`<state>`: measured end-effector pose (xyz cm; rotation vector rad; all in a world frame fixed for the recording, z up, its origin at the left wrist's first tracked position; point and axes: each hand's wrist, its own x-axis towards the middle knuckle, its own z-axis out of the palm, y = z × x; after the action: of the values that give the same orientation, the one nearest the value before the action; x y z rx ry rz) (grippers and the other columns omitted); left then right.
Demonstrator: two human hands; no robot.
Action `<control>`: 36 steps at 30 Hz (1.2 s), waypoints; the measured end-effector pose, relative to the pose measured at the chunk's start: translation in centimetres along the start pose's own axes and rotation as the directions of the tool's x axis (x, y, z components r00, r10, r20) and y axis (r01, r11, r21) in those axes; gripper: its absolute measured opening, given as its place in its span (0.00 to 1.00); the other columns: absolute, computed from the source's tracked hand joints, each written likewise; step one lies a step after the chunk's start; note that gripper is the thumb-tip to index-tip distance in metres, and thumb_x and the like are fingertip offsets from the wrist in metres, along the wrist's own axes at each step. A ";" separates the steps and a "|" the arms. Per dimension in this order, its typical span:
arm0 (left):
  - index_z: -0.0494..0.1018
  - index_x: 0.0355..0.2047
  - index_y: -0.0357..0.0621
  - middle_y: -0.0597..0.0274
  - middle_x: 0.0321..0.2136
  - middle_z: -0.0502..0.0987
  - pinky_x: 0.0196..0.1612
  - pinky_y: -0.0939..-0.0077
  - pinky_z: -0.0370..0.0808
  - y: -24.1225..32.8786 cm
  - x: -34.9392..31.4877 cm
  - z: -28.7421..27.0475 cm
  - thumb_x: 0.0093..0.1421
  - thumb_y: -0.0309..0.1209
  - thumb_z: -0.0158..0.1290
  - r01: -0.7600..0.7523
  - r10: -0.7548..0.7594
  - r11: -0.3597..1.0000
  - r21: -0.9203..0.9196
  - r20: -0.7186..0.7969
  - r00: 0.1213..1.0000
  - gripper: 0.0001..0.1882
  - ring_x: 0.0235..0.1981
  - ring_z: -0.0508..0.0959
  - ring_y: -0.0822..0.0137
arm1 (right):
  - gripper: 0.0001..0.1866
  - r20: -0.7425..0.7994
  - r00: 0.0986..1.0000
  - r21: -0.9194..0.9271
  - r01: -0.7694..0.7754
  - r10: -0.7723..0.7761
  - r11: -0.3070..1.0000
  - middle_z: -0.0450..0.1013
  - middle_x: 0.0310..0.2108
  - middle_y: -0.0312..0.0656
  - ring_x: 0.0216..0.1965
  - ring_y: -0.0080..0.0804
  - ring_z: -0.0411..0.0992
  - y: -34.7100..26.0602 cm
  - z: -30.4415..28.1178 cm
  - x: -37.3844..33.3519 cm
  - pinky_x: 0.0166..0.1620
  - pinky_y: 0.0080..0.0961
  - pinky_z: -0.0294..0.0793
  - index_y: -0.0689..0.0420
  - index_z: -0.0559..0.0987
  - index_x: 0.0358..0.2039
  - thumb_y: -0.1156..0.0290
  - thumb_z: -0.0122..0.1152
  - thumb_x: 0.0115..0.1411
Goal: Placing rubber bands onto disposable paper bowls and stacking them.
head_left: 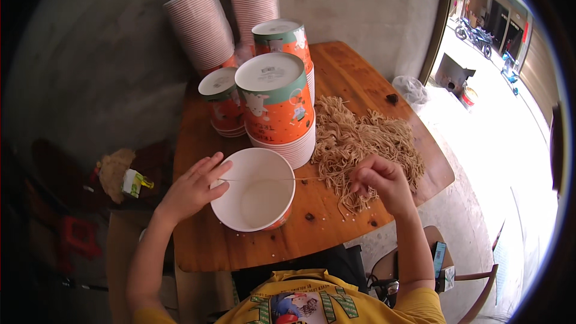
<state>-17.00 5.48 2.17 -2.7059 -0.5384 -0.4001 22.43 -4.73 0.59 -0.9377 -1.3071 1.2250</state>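
An uncovered white paper bucket point(258, 201) stands upright near the table's front edge, its mouth facing up. A thin beige string point(264, 179) runs nearly straight across that mouth, from my left hand to near my right. My left hand point(201, 179) is at the bucket's left rim, thumb and fingers spread around the string's end. To the right, my right hand point(381, 183) is closed in a pinch above the front of a tangled pile of beige strings point(366, 138); the string's end there is hard to make out.
Upside-down stacks of orange and green printed buckets point(276, 105) stand behind the white one on the wooden table point(240, 252). Taller wrapped stacks point(201, 27) lean by the wall. A chair point(432, 246) with a phone is at right; a clear plastic bag point(411, 91) lies beyond the table.
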 end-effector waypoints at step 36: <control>0.67 0.27 0.43 0.60 0.17 0.70 0.24 0.67 0.72 9.8 13.0 -2.5 0.54 0.27 0.53 0.138 -0.140 0.981 -0.138 -0.004 0.990 0.05 0.22 0.75 0.61 | 0.15 0.140 0.974 0.046 0.174 -0.179 0.984 0.74 0.40 0.37 0.42 0.22 0.71 3.0 5.7 2.7 0.48 0.24 0.71 0.63 0.72 0.48 0.67 0.56 0.65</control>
<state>-1.96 0.07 6.04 -2.8032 -0.7236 -0.5103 16.17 -2.42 -1.40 -0.7033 -1.4459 1.1892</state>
